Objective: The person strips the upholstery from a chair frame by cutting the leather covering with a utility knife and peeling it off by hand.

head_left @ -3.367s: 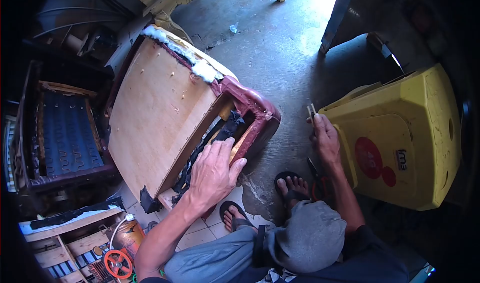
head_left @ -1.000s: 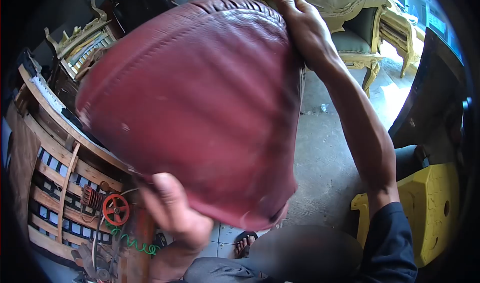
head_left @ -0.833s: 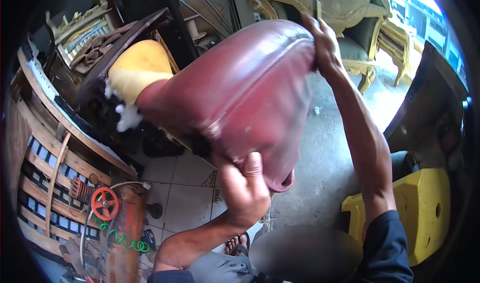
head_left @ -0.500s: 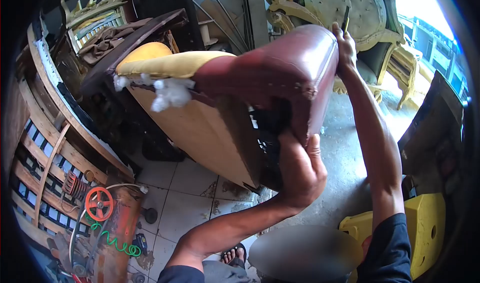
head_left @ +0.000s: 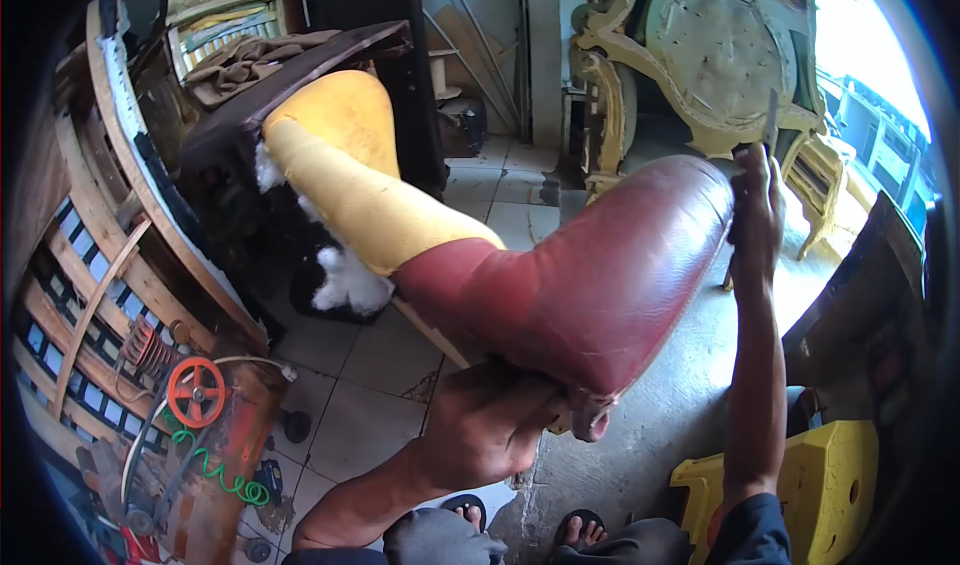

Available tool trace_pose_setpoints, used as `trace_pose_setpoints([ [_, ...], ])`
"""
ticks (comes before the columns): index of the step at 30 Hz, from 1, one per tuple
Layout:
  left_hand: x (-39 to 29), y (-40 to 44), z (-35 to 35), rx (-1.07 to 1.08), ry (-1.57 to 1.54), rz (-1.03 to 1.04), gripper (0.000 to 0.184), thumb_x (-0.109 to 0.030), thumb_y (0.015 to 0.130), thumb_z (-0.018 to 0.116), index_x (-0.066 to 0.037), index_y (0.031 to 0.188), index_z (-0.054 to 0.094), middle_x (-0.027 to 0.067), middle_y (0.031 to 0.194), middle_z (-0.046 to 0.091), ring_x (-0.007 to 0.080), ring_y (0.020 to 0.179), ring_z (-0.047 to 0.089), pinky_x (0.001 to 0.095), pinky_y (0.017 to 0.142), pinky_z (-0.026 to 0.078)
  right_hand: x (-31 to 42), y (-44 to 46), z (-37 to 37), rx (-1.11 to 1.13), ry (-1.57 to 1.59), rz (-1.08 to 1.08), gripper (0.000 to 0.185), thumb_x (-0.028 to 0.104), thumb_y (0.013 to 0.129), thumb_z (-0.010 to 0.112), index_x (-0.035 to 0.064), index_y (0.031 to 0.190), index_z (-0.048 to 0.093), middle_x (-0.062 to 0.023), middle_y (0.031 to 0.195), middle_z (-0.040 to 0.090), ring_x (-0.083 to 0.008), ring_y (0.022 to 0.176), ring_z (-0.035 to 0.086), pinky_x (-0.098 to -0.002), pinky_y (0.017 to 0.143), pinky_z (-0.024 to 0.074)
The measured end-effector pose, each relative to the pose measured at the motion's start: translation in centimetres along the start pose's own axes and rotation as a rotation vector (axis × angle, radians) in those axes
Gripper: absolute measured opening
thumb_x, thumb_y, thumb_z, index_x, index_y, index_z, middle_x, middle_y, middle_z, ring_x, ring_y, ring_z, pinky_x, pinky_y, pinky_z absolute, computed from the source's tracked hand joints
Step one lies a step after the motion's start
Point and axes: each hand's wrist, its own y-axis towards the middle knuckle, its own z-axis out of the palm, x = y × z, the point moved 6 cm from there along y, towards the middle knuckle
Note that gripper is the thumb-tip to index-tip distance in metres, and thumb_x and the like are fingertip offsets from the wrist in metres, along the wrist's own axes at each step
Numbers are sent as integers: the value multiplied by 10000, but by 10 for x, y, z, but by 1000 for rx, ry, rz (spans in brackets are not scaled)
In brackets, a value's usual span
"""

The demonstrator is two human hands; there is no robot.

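A curved upholstered chair piece (head_left: pixel 590 285) is tilted up in front of me. Maroon leather covers its near end. Bare yellow foam (head_left: pixel 370 205) shows along its far arm, and white stuffing (head_left: pixel 350 283) spills from beneath. My left hand (head_left: pixel 490 425) is closed on its lower near edge, the fingertips partly hidden under the leather. At the far right side, my right hand (head_left: pixel 758 205) grips a thin, flat-bladed tool (head_left: pixel 772 120) pointing upward, its handle mostly hidden. That hand rests against the leather.
Carved chair frames (head_left: pixel 720 55) stand at the back right. A yellow plastic stool (head_left: pixel 825 490) is by my right arm. On the left are a wooden slatted frame (head_left: pixel 90 295) and a machine with an orange wheel (head_left: pixel 195 392) and a green coiled hose (head_left: pixel 235 485).
The chair piece has swung lower and turned, showing more of its top and less of its wooden underside. My left hand shifted left and down; my right hand moved right and down, still holding the tool.
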Motion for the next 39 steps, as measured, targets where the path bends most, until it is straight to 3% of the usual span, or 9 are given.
trace_pose_setpoints([
  [11, 8, -6, -78, -306, 185, 184, 333, -183, 891, 840, -69, 1175, 711, 42, 894, 680, 216, 753, 645, 364, 728, 560, -1, -53, 6, -167, -64, -288, 402, 399, 1139, 514, 11, 1156, 620, -46, 912, 594, -135, 865, 548, -338, 827, 469],
  [16, 63, 58, -106, -70, 518, 256, 620, -616, 880, 740, -233, 1362, 674, 77, 1499, 585, 414, 1409, 499, 564, 1195, 333, 2, -21, 17, -170, -248, -278, 410, 419, 1132, 502, 25, 1114, 610, -133, 932, 651, -226, 872, 607, -423, 836, 487],
  [21, 96, 109, -91, 96, 292, 219, 569, -520, 952, 721, -126, 1362, 701, 117, 1418, 666, 312, 1355, 584, 472, 1180, 354, -23, 44, 29, -115, -460, -206, 408, 441, 1132, 460, 58, 1207, 579, -207, 1038, 715, -371, 998, 707, -513, 866, 501],
  [24, 99, 122, -76, 51, 312, 249, 487, -430, 966, 732, -131, 1350, 734, 113, 1376, 697, 295, 1336, 596, 445, 1143, 379, -23, 56, 14, -116, -177, -225, 338, 381, 1133, 493, 79, 1240, 602, -57, 868, 623, -168, 755, 618, -362, 697, 501],
  [25, 99, 126, -72, 28, 316, 248, 454, -393, 967, 739, -134, 1340, 747, 125, 1345, 716, 304, 1302, 618, 439, 1128, 389, 9, 22, 15, -143, 40, -73, 302, 354, 1135, 501, 96, 1243, 614, 25, 814, 543, -45, 638, 495, -240, 539, 401],
  [27, 102, 133, -64, 15, 321, 275, 446, -378, 975, 732, -132, 1347, 742, 125, 1338, 720, 305, 1293, 626, 434, 1122, 390, 52, -26, 12, -213, 211, -163, 308, 352, 1140, 481, 102, 1266, 609, 50, 754, 518, -12, 507, 422, -195, 412, 312],
  [32, 113, 158, -50, 5, 315, 336, 394, -256, 994, 718, -118, 1363, 724, 135, 1329, 731, 306, 1262, 663, 417, 1106, 434, 82, -93, 35, 9, 95, -412, 365, 342, 1158, 428, 71, 1282, 637, 48, 765, 507, -3, 538, 389, -196, 470, 250],
  [36, 131, 186, -46, 70, 146, 343, 382, -96, 987, 701, -83, 1369, 700, 150, 1353, 713, 297, 1267, 680, 393, 1087, 536, 74, -94, 63, 172, -104, -254, 390, 384, 1169, 401, 87, 1132, 652, 90, 758, 433, -33, 661, 363, -222, 616, 309],
  [39, 143, 201, -37, 143, 128, 263, 368, -177, 1008, 705, -74, 1362, 699, 136, 1380, 700, 270, 1307, 657, 374, 1114, 528, 64, -91, 73, 215, -393, -264, 313, 334, 1152, 453, 54, 1128, 589, -156, 693, 565, -261, 608, 585, -429, 618, 457],
])
